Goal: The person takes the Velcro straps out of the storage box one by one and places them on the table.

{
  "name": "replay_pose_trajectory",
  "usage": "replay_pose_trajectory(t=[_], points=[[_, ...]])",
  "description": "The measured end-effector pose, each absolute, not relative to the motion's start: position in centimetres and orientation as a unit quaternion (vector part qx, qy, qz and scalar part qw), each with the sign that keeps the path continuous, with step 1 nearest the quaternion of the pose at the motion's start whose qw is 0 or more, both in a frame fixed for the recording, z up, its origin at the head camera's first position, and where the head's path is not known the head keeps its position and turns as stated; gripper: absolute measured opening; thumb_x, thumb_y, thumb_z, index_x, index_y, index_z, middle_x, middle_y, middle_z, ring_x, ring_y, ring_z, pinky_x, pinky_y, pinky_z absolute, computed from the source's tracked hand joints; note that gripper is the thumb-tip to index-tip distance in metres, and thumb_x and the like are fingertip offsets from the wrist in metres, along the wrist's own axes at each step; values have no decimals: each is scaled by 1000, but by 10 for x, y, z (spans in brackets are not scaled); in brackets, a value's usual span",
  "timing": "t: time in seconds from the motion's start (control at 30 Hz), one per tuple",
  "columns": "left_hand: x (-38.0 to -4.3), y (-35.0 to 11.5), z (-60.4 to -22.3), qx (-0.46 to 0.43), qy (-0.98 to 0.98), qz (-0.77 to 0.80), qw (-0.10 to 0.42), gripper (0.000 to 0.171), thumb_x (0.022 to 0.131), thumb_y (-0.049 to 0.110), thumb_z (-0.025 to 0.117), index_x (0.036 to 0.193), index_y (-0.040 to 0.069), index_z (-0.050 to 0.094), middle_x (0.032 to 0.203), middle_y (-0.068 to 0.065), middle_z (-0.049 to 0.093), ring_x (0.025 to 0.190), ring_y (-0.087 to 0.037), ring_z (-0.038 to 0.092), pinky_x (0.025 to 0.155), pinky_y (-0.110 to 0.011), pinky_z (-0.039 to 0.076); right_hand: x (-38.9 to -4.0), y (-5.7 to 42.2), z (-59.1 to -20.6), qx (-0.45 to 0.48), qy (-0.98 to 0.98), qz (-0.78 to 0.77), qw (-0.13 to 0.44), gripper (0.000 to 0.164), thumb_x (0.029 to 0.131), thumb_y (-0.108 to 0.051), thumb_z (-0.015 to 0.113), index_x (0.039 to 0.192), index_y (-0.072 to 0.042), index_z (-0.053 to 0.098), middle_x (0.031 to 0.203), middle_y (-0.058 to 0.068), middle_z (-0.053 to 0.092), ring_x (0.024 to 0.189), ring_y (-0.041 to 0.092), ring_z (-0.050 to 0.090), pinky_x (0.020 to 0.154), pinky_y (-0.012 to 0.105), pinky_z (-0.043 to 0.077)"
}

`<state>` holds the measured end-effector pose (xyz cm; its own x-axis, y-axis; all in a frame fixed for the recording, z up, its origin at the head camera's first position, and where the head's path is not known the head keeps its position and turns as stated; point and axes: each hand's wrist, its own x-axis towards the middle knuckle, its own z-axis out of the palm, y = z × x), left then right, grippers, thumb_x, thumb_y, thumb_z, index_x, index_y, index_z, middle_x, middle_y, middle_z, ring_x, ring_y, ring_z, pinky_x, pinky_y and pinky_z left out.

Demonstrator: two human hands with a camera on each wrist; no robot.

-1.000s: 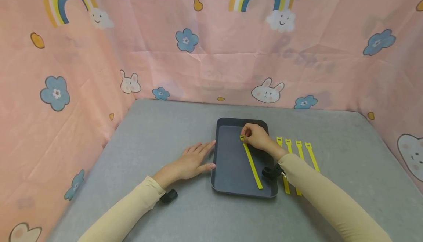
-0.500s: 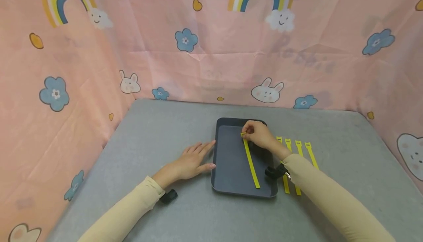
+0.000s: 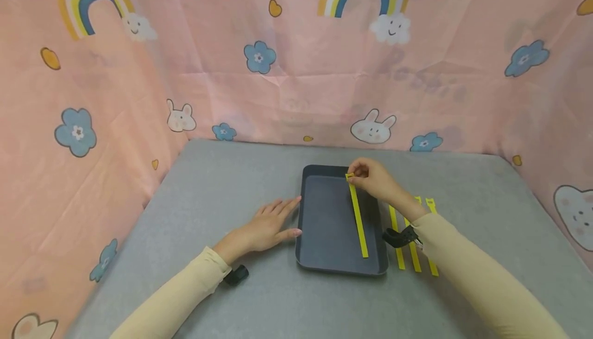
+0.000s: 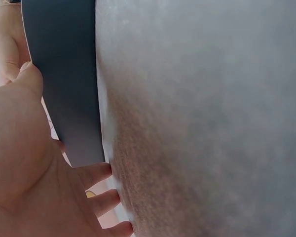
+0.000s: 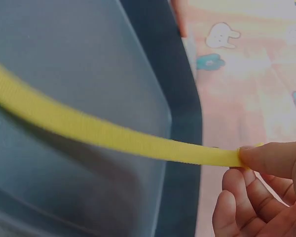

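Observation:
My right hand (image 3: 376, 180) pinches the slotted head end of a yellow hook-and-loop cable tie (image 3: 358, 218) between thumb and fingertips. The tie slants down over a dark grey rectangular tray (image 3: 324, 226). In the right wrist view, the tie (image 5: 113, 138) bows above the tray floor with a shadow beneath it; its lower end is out of that view. My left hand (image 3: 266, 230) lies at the tray's left side with fingers spread and fairly straight. In the left wrist view, its thumb and fingertips touch the tray's outer wall (image 4: 69, 89).
Several more yellow ties (image 3: 414, 259) lie side by side on the grey table (image 3: 250, 303), right of the tray and partly under the right forearm. A pink patterned curtain (image 3: 296, 82) stands behind and along both sides. Each wrist wears a black strap (image 3: 400, 237).
My right hand has moved right and away from me, carrying the head end of the tie up toward the tray's far right corner. My left hand has stayed put.

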<state>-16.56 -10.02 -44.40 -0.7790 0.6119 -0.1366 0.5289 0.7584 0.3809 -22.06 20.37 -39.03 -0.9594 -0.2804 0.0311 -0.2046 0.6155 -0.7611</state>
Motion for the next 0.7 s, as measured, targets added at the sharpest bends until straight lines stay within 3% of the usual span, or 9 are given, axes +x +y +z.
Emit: replay_pose_trajectory(t=[0.13,0.3,0.53,0.7], points=[[-165,-100,-445,305,929,159,134,80,91,67,32,152,30,-5,159,-6,19,147,-36,17,115,-59,17,-219,211,-382,-126,903,-409,43,15,93,-17,60,105,-8,58,93,12,61,80,32,58,65,32,49],[-165,-100,-445,306,929,162,128,80,92,65,33,153,29,-3,159,-7,21,146,-37,18,114,-59,17,-217,221,-369,-126,906,-404,23,20,93,-26,60,106,-11,58,93,9,61,83,32,60,69,29,52],[-164,-100,-445,306,931,160,121,79,92,64,34,153,29,-2,158,-6,22,146,-38,19,114,-59,18,-205,230,-339,-111,898,-426,-18,23,91,-29,64,106,-12,59,90,5,64,74,14,60,66,27,51],[-164,-100,-444,304,932,158,119,79,92,64,34,153,28,-2,159,-5,22,145,-37,20,114,-58,18,-198,239,-318,-112,890,-439,-43,24,90,-28,64,107,-12,58,87,-3,64,72,11,59,66,24,50]])
